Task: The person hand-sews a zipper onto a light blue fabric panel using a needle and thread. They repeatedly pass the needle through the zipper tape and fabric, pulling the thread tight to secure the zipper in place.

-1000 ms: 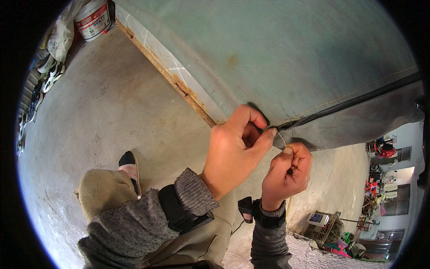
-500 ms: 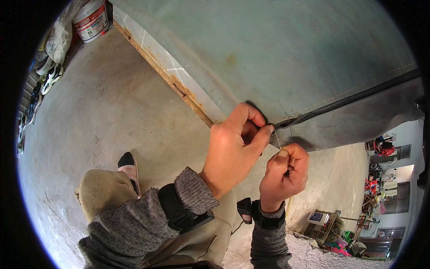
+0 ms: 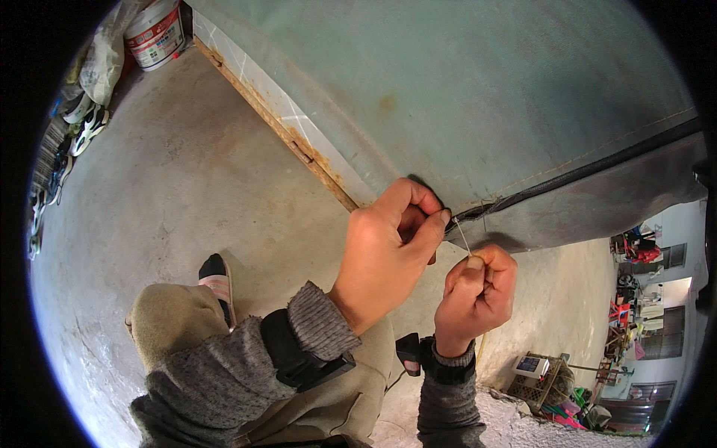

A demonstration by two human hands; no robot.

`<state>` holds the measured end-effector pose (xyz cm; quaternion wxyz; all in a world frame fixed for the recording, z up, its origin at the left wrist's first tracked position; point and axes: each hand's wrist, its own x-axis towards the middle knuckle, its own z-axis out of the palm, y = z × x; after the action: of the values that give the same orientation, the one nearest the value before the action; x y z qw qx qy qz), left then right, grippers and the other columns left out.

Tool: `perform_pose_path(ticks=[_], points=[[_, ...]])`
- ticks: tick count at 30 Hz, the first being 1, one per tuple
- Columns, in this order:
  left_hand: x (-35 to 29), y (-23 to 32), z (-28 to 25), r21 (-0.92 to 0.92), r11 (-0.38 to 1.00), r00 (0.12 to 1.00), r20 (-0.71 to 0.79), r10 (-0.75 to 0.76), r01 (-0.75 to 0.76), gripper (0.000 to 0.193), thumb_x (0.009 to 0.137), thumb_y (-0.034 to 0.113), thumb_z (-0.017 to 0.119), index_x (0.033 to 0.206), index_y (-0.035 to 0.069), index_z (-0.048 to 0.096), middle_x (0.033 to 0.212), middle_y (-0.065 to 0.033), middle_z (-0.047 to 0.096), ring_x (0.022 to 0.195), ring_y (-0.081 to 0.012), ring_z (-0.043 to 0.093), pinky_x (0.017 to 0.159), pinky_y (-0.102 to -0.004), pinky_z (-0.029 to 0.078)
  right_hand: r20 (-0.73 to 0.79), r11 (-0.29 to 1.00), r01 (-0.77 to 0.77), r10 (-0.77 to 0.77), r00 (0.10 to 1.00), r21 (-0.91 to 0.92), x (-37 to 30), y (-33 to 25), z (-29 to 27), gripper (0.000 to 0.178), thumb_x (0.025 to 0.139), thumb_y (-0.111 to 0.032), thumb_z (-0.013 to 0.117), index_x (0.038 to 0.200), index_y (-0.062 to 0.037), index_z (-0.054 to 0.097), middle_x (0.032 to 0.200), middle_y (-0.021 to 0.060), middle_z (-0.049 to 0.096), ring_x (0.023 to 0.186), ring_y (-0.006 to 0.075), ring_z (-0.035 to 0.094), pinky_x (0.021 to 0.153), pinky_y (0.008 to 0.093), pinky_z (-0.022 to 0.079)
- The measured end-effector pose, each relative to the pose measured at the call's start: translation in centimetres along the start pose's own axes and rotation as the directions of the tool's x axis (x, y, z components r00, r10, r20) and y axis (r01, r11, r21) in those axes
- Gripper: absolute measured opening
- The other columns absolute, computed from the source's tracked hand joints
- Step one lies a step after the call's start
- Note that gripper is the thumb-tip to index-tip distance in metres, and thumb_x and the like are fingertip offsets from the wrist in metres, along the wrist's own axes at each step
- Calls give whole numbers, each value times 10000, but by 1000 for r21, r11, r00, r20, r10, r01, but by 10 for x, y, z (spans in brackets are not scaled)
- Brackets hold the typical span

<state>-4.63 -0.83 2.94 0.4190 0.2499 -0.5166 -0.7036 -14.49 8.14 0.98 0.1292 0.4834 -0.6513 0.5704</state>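
A large grey-green fabric sheet [image 3: 478, 89] covers the upper right, with a dark zipper strip [image 3: 582, 173] and a darker flap [image 3: 575, 209] along its lower edge. My left hand [image 3: 399, 243] pinches the near corner of the sheet, thumb and forefinger pressed together at the end of the strip. A thin pale thread [image 3: 464, 237] runs taut from that corner down to my right hand [image 3: 478, 299], which is closed and grips it between thumb and finger. Whether a needle is in the right fingers cannot be made out. Loose thread ends stick out by the strip.
Under the sheet lies a white panel with a rusty edge bar [image 3: 299, 153]. At the far left are a bucket [image 3: 155, 37] and a row of shoes [image 3: 89, 128]. A crate [image 3: 539, 379] with assorted items stands at the lower right. My slippered foot [image 3: 216, 287] is on the concrete floor.
My right hand has shifted slightly down, and more thread shows between it and the sheet's corner. The left hand has moved a little down and left, still pinching the corner.
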Motion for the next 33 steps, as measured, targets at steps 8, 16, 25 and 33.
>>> perform_pose_path(ticks=[8, 16, 25, 33], points=[[-5, -1, -2, 13, 1000, 1000, 10, 17, -17, 126, 936, 84, 645, 882, -29, 633, 668, -1, 603, 585, -40, 542, 496, -201, 402, 25, 997, -64, 63, 998, 49, -5, -7, -5, 57, 877, 26, 555, 931, 19, 573, 738, 32, 581, 547, 56, 469, 501, 205, 387], [-5, 8, -8, 72, 996, 992, 112, -58, 50, 131, 912, 83, 678, 878, -44, 676, 673, 2, 607, 588, -44, 532, 502, -208, 408, 161, 999, 32, -38, 986, 39, -6, -9, -6, 53, 927, 20, 496, 952, 45, 535, 682, 42, 541, 482, 47, 443, 435, 202, 337], [-1, 16, -16, -10, 986, 975, 154, -162, 165, 184, 939, 140, 653, 829, -8, 662, 583, 32, 522, 521, -24, 428, 457, -217, 313, 27, 990, -124, 123, 992, 62, -17, -8, -11, 132, 873, 18, 657, 1005, 23, 656, 822, 52, 669, 628, 65, 551, 546, 208, 443], [-2, 17, -18, -6, 983, 971, 155, -182, 186, 184, 949, 142, 642, 849, -12, 660, 585, 29, 518, 507, -21, 417, 444, -216, 296, 42, 995, -35, 31, 999, 89, -19, -15, 5, 234, 818, 54, 725, 1043, 28, 665, 791, 50, 675, 593, 51, 550, 514, 184, 426]])
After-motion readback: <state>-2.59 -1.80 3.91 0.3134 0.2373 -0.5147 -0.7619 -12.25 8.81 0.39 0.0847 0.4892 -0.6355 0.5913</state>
